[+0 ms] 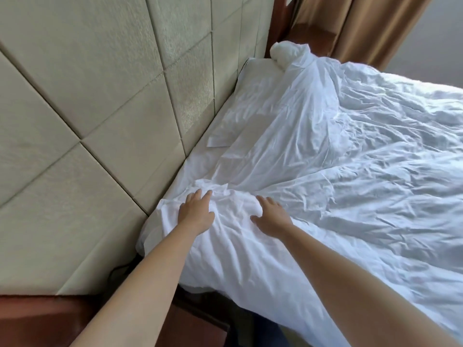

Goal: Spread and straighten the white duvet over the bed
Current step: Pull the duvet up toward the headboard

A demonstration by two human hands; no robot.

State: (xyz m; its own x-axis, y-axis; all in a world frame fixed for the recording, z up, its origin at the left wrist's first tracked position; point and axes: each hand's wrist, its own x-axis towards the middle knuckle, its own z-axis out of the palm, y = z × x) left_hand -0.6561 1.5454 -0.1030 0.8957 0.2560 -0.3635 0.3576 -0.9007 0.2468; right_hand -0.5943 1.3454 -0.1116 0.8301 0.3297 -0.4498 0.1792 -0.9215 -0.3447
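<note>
The white duvet (pixel 350 171) covers most of the bed and is full of wrinkles. Its near corner lies bunched at the head end, close to the padded headboard. My left hand (pixel 196 212) lies flat on that corner with its fingers straight and spread. My right hand (pixel 271 216) presses flat on the duvet a hand's width to the right, fingers also straight. A strip of the bed (pixel 253 71) shows bare along the headboard. At the far corner the duvet ends in a white twisted lump (pixel 284 52).
A beige padded headboard (pixel 100 108) fills the left side. Brown wooden furniture (pixel 37 319) stands at the lower left beside the bed. A tan curtain (pixel 363 26) hangs behind the far corner. A flat white fold of cloth (pixel 220 137) lies near the headboard.
</note>
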